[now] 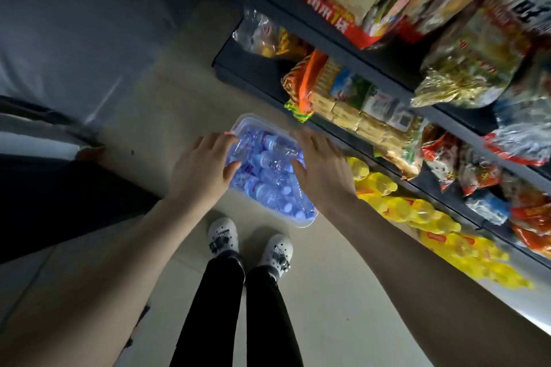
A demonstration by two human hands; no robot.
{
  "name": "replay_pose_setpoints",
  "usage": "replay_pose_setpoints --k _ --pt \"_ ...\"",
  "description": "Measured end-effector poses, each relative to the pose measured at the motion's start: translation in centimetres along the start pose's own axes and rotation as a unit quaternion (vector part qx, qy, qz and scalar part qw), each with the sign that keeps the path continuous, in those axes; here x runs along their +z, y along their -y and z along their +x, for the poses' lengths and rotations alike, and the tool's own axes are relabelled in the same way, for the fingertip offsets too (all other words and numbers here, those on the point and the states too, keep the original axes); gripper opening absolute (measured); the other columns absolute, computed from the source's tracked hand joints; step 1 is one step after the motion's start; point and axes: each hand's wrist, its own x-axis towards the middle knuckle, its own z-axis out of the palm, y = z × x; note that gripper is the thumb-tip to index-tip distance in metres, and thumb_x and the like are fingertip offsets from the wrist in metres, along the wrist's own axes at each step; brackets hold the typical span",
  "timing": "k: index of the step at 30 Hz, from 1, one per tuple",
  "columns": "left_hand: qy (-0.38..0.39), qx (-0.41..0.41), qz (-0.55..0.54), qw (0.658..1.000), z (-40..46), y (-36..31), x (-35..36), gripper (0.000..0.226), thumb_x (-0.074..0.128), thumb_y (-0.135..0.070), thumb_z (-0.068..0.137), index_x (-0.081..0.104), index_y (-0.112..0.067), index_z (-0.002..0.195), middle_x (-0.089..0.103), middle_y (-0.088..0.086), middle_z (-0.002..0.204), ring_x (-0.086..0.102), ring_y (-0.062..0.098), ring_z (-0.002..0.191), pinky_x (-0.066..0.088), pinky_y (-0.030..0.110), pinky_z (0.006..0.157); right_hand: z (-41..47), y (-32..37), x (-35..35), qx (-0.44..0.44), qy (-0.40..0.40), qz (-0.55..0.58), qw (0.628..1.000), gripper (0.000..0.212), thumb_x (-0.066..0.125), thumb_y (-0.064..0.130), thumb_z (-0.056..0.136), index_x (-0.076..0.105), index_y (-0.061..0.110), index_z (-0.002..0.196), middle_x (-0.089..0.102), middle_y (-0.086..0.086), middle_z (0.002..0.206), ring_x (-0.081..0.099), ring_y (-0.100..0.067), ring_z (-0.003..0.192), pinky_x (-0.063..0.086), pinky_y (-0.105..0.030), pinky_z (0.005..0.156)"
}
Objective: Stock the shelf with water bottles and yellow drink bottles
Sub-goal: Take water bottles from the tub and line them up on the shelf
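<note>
A clear plastic bin stands on the floor in front of my feet, filled with several water bottles lying on their sides. My left hand hovers over the bin's left side, fingers apart, holding nothing. Over the right side, my right hand is spread the same way, with nothing in it. Several yellow drink bottles stand in a row on the bottom shelf to the right of the bin.
The upper shelves on the right hold packets of noodles and snacks. My white shoes stand just behind the bin. A dark counter or cabinet lies at the left. Pale tiled floor stretches ahead.
</note>
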Motion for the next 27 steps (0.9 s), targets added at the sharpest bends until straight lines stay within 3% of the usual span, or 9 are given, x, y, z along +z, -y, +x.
replay_pose_setpoints --k 4,10,18,22,27 --pt "0.048 -0.037 0.002 0.998 -1.6 4.1 9.4 0.041 0.079 -0.021 0.077 0.063 -0.015 0.115 0.065 0.007 0.109 0.061 0.036 0.092 0.054 0.042 0.072 1.0 -3.2 9.6 0.033 0.096 -0.044 0.994 0.064 0.061 -0.004 0.080 0.049 0.019 0.139 0.057 -0.008 0.128 0.056 -0.035 0.111 0.044 -0.044 0.091" --pt "0.099 -0.084 0.034 0.991 -1.3 9.2 21.2 0.051 0.077 -0.028 0.081 0.058 -0.018 0.127 0.058 0.009 0.124 0.055 0.037 0.106 0.051 0.046 0.087 2.9 -7.1 21.1 0.055 0.166 -0.065 0.982 0.069 0.063 -0.004 0.080 0.041 0.021 0.141 0.048 -0.007 0.133 0.047 -0.035 0.118 0.039 -0.042 0.092" --pt "0.075 -0.121 0.066 0.988 1.0 13.1 30.9 0.088 0.070 -0.042 0.083 0.025 -0.007 0.151 0.025 0.021 0.156 0.030 0.039 0.141 0.036 0.049 0.112 4.3 -10.8 30.4 0.102 0.147 -0.052 0.982 0.065 0.067 0.033 0.089 0.038 0.017 0.145 0.043 -0.012 0.140 0.041 -0.035 0.125 0.035 -0.042 0.102" --pt "0.082 -0.129 0.104 0.983 0.8 14.0 33.3 0.100 0.062 -0.050 0.085 0.010 0.000 0.155 0.010 0.020 0.161 0.022 0.040 0.144 0.033 0.051 0.112 4.0 -11.7 32.7 0.085 0.081 -0.057 0.991 0.062 0.070 0.039 0.086 0.046 0.015 0.138 0.056 -0.010 0.122 0.048 -0.034 0.114 0.037 -0.040 0.097" --pt "0.079 -0.129 0.135 0.979 0.6 14.4 34.6 0.098 0.051 -0.051 0.088 0.003 0.001 0.155 0.002 0.020 0.163 0.016 0.041 0.144 0.025 0.051 0.112 4.0 -12.2 33.8 0.076 0.035 -0.062 0.995 0.062 0.075 0.042 0.082 0.053 0.012 0.133 0.060 -0.011 0.113 0.051 -0.035 0.107 0.043 -0.043 0.093"
